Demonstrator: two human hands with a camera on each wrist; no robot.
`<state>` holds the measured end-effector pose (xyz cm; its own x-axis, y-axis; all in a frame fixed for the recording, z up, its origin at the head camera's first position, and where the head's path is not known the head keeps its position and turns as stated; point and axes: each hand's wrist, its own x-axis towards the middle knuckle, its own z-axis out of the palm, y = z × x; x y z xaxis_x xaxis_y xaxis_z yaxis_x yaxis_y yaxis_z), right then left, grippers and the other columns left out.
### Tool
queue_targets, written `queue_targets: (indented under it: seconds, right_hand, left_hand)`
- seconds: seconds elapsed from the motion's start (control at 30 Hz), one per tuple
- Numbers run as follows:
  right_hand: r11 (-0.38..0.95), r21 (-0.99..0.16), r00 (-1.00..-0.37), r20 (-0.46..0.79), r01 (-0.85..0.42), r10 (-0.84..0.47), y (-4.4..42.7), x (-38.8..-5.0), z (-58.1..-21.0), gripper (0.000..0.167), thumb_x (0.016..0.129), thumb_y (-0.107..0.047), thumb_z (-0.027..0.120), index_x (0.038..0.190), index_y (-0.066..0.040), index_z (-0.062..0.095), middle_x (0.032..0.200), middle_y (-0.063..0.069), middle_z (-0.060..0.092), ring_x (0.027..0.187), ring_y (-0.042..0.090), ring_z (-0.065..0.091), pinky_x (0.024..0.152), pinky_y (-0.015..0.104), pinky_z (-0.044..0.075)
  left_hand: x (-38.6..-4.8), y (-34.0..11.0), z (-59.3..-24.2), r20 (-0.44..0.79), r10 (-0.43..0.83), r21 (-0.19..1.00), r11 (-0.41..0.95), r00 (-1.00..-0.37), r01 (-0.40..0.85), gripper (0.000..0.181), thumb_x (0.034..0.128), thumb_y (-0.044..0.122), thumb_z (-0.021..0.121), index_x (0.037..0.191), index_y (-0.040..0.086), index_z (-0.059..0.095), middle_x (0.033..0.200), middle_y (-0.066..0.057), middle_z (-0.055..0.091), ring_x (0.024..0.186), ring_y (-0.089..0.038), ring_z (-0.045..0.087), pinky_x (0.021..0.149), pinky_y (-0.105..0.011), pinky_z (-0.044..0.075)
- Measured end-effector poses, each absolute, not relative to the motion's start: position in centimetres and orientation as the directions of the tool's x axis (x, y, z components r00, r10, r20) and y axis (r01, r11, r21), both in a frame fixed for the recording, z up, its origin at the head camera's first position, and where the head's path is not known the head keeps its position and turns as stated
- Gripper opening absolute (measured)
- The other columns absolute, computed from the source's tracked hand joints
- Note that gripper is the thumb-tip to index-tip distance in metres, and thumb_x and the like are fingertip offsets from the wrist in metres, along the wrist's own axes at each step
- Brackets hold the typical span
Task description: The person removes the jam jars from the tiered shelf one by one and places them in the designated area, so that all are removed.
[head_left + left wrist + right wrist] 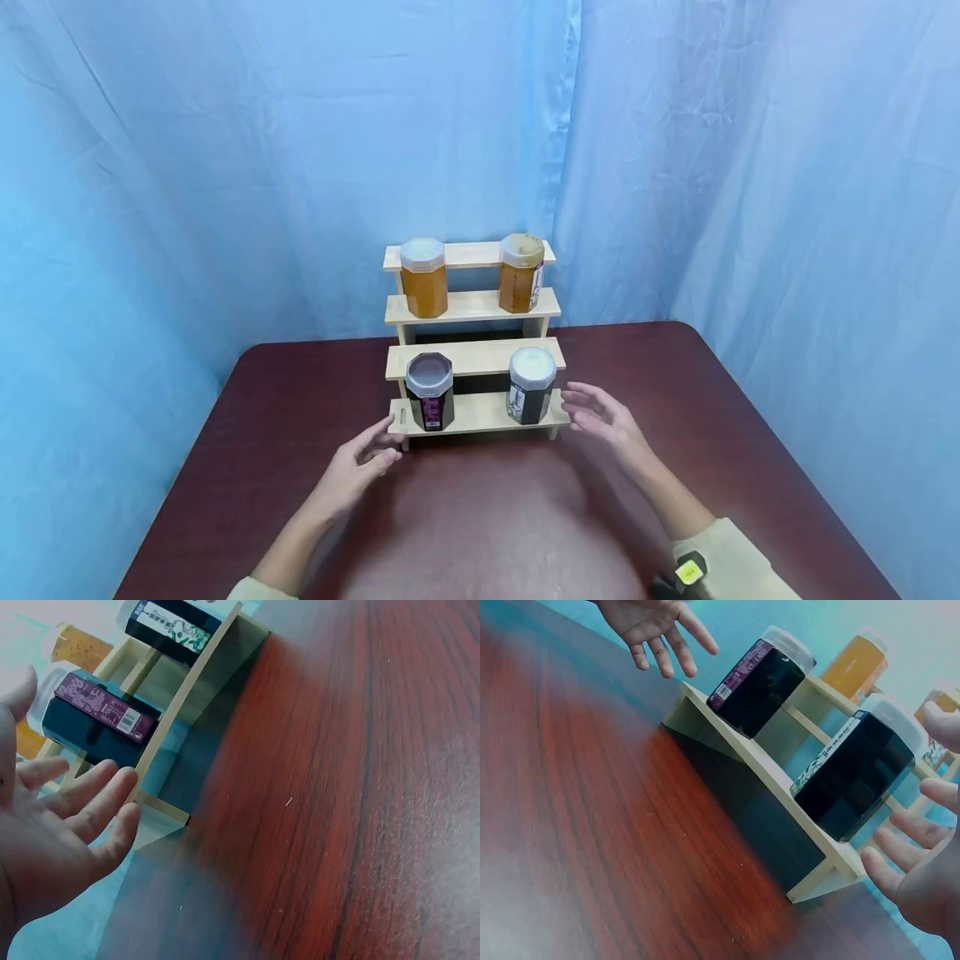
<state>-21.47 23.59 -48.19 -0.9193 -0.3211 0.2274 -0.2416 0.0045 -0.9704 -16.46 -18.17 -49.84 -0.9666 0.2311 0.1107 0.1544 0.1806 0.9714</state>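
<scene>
A dark jar with a purple label (431, 393) and a dark jar with a white lid (531, 387) stand on the lowest step of a wooden rack (480, 414). Two amber jars, one at left (425, 279) and one at right (521, 275), stand on a higher step. My left hand (351, 471) is beside the rack's lower left end, fingers relaxed and apart, holding nothing. My right hand (606, 423) hovers by the lower right end near the white-lidded jar, fingers spread; in the right wrist view a gap shows between hand (922, 862) and jar (859, 774).
The rack stands on a dark red-brown table (480, 508) near its back edge. Light blue curtains (300, 167) hang behind and at both sides. A dark wrist device with a yellow screen (690, 572) is at the right sleeve.
</scene>
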Motion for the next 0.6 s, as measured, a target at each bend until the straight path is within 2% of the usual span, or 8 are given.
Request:
queue_targets:
  seconds: [0.1, 0.17, 0.37, 0.6]
  right_hand:
    - [0.018, -0.967, -0.924, 0.235, -0.252, -0.302, 23.3, -21.9, -47.9, 0.051, 0.100, -0.002, 0.057, 0.144, 0.016, 0.038, 0.137, 0.045, 0.044, 0.122, 0.029, 0.061, 0.091, 0.035, 0.054]
    - [0.032, -0.965, -0.926, 0.239, -0.260, -0.292, 23.0, -22.1, -47.8, 0.051, 0.099, -0.002, 0.058, 0.144, 0.015, 0.039, 0.137, 0.044, 0.045, 0.122, 0.033, 0.060, 0.090, 0.034, 0.054]
    - [0.082, -0.958, -0.933, 0.246, -0.276, -0.264, 22.5, -22.6, -47.6, 0.051, 0.098, -0.001, 0.059, 0.144, 0.011, 0.042, 0.138, 0.037, 0.050, 0.125, 0.048, 0.053, 0.089, 0.038, 0.054]
    - [0.089, -0.954, -0.934, 0.259, -0.288, -0.246, 21.8, -23.2, -47.3, 0.054, 0.096, 0.001, 0.061, 0.146, 0.009, 0.042, 0.138, 0.036, 0.050, 0.128, 0.056, 0.045, 0.090, 0.023, 0.050]
  left_hand:
    - [-17.1, -18.0, -49.9, 0.096, 0.153, 0.971, 0.204, -0.984, 0.127, 0.062, 0.0960, 0.005, 0.068, 0.151, -0.003, 0.041, 0.129, -0.026, 0.061, 0.105, -0.023, 0.066, 0.084, -0.027, 0.052]
    - [-17.6, -18.1, -50.2, 0.097, 0.118, 0.964, 0.234, -0.988, 0.123, 0.064, 0.0931, 0.006, 0.072, 0.150, -0.002, 0.044, 0.129, -0.023, 0.062, 0.104, -0.025, 0.067, 0.083, -0.026, 0.052]
    - [-19.8, -18.5, -50.9, 0.113, 0.086, 0.925, 0.355, -0.990, 0.136, 0.072, 0.0887, 0.009, 0.079, 0.150, -0.002, 0.044, 0.135, -0.023, 0.057, 0.105, -0.034, 0.066, 0.080, -0.028, 0.052]
    - [-22.1, -18.5, -51.1, 0.067, 0.133, 0.923, 0.369, -0.989, 0.112, 0.079, 0.0906, 0.015, 0.078, 0.156, 0.002, 0.036, 0.147, -0.023, 0.047, 0.117, -0.038, 0.062, 0.087, -0.036, 0.052]
